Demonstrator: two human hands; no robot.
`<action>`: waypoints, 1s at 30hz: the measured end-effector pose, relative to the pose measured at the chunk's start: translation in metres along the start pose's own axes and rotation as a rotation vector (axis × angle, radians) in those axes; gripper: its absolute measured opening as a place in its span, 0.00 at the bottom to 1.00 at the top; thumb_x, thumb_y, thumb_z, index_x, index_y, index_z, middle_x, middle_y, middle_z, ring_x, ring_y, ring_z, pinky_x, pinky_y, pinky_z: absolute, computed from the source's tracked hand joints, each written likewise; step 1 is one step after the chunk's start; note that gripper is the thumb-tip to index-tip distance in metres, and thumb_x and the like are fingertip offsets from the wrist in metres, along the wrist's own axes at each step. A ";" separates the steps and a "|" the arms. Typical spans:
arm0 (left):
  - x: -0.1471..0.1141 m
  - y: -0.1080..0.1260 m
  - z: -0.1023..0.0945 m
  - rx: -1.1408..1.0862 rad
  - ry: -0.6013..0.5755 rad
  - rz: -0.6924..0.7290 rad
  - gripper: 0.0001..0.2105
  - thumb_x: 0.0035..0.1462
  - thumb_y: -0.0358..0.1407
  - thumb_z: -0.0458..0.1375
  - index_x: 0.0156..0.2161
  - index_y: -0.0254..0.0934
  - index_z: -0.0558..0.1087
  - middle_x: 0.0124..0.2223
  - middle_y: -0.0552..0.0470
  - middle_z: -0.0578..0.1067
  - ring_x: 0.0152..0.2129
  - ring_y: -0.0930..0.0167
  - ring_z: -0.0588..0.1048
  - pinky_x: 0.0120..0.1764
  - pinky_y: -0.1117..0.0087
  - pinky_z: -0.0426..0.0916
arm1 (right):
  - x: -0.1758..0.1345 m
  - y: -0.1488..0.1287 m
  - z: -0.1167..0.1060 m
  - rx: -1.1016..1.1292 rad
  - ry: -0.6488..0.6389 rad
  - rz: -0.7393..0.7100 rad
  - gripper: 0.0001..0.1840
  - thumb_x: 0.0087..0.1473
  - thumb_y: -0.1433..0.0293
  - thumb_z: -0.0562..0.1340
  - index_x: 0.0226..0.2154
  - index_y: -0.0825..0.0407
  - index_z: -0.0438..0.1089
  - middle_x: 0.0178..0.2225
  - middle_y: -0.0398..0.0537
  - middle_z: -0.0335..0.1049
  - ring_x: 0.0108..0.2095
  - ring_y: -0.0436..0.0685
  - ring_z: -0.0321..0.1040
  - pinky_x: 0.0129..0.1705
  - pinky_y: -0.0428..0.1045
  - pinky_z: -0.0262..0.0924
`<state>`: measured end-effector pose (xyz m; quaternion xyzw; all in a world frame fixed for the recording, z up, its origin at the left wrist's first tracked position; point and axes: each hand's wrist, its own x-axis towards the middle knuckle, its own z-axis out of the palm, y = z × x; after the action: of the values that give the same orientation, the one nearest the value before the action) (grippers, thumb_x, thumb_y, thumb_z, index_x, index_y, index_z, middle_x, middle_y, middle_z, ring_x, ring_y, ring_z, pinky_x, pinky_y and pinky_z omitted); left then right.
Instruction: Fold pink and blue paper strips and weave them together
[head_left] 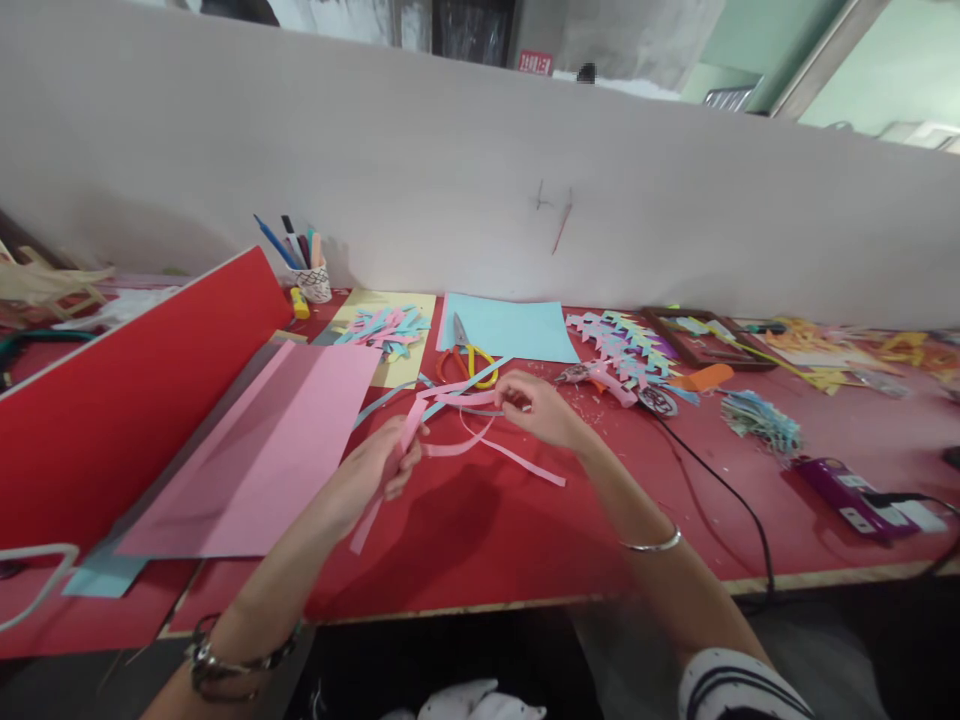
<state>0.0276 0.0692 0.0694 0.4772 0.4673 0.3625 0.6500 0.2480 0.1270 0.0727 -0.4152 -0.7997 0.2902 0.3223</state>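
My left hand is closed around a pink paper strip, whose tail hangs below the fingers. The fingertips of my right hand pinch the far end of pink paper running across from the left. Between the hands, pink and blue strips cross each other just over the table. A loose pink strip curls away toward the right, and a blue strip reaches out on the left. Just behind the strips lie scissors with yellow and orange handles, blades pointing back.
Pink sheets lie on the left beside a red board. Cut strips sit on yellow paper near a blue sheet and a pen cup. A pink glue gun and its cord, plus a purple power strip, occupy the right.
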 end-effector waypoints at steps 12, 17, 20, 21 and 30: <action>0.048 -0.019 0.009 0.179 0.023 0.099 0.12 0.48 0.42 0.49 0.21 0.36 0.61 0.19 0.61 0.59 0.14 0.80 0.56 0.19 0.76 0.52 | -0.014 0.024 0.005 0.339 0.057 0.071 0.02 0.41 0.74 0.54 0.22 0.52 0.60 0.29 0.43 0.61 0.32 0.50 0.59 0.37 0.48 0.55; 0.046 -0.020 0.009 0.267 -0.002 0.072 0.13 0.47 0.42 0.49 0.18 0.36 0.58 0.18 0.59 0.63 0.12 0.79 0.60 0.19 0.75 0.54 | -0.015 0.025 0.004 0.460 0.087 0.111 0.02 0.41 0.70 0.57 0.23 0.52 0.62 0.28 0.43 0.62 0.31 0.49 0.59 0.37 0.47 0.54; 0.046 -0.018 0.008 0.189 0.014 0.062 0.12 0.47 0.42 0.47 0.21 0.36 0.61 0.21 0.58 0.65 0.14 0.78 0.64 0.22 0.74 0.58 | -0.015 0.025 0.006 0.544 0.137 0.143 0.05 0.40 0.68 0.59 0.22 0.52 0.62 0.27 0.42 0.63 0.31 0.49 0.59 0.36 0.47 0.54; 0.045 -0.017 0.008 0.155 0.021 0.055 0.11 0.47 0.42 0.47 0.24 0.36 0.63 0.21 0.58 0.66 0.14 0.78 0.64 0.22 0.74 0.59 | -0.015 0.026 0.006 0.563 0.153 0.166 0.06 0.39 0.68 0.60 0.23 0.52 0.62 0.26 0.41 0.63 0.30 0.49 0.59 0.36 0.47 0.54; 0.047 -0.027 0.010 0.684 0.077 0.229 0.15 0.52 0.38 0.44 0.43 0.39 0.66 0.29 0.52 0.72 0.29 0.68 0.72 0.35 0.66 0.64 | -0.012 0.031 0.001 0.547 0.389 0.301 0.11 0.37 0.63 0.60 0.24 0.51 0.62 0.21 0.37 0.57 0.20 0.45 0.48 0.23 0.44 0.46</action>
<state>0.0520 0.1021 0.0320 0.7022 0.5293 0.2734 0.3899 0.2668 0.1317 0.0461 -0.4740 -0.5465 0.4530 0.5209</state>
